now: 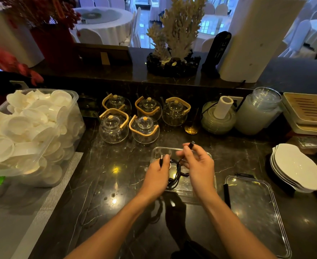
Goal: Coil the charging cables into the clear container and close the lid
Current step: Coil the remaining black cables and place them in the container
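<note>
Cable held over the open container, a plug in each hand.

From the head camera, the black cable (pixel 175 172) hangs in loops between the hands, directly above the clear container (pixel 158 151); its run goes near to far. The left hand (pixel 158 171) pinches one plug low, the right hand (pixel 197 161) pinches the other higher. Both are about equally near. The lid (pixel 255 208) lies right of the container on the dark marble counter (pixel 120 176); glass teapots (pixel 144 129) stand behind it.
</note>
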Demonstrator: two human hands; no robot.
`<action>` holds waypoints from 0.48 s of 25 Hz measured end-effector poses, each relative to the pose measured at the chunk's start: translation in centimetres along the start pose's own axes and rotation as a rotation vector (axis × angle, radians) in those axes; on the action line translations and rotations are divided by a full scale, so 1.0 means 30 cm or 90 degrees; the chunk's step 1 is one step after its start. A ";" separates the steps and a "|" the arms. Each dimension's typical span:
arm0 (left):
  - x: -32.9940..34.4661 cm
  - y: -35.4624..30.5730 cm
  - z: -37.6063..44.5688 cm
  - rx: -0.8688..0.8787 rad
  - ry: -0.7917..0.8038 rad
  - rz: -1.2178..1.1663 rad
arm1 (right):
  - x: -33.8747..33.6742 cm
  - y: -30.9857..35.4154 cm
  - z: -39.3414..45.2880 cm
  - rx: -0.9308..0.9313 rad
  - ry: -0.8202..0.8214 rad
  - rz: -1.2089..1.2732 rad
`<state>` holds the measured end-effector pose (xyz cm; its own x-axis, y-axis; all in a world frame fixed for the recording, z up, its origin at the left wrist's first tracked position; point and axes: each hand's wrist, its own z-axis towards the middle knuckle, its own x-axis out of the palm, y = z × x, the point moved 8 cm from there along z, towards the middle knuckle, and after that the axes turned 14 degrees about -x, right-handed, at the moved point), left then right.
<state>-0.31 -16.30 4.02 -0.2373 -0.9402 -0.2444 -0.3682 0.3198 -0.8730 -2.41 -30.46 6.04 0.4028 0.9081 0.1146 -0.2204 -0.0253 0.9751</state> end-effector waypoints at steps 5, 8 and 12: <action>0.035 -0.024 -0.009 0.017 0.094 -0.020 | -0.035 -0.034 0.025 0.164 -0.038 0.100; 0.023 -0.014 0.000 0.011 0.092 -0.038 | -0.018 -0.055 0.006 0.243 -0.042 0.177; -0.017 -0.009 0.025 -0.070 0.057 -0.159 | -0.005 -0.031 0.002 0.194 -0.019 0.136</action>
<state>0.60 -16.00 4.07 -0.2029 -0.9791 0.0154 -0.5192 0.0942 -0.8495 -2.22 -30.61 5.14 0.4025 0.8567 0.3226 -0.0295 -0.3401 0.9399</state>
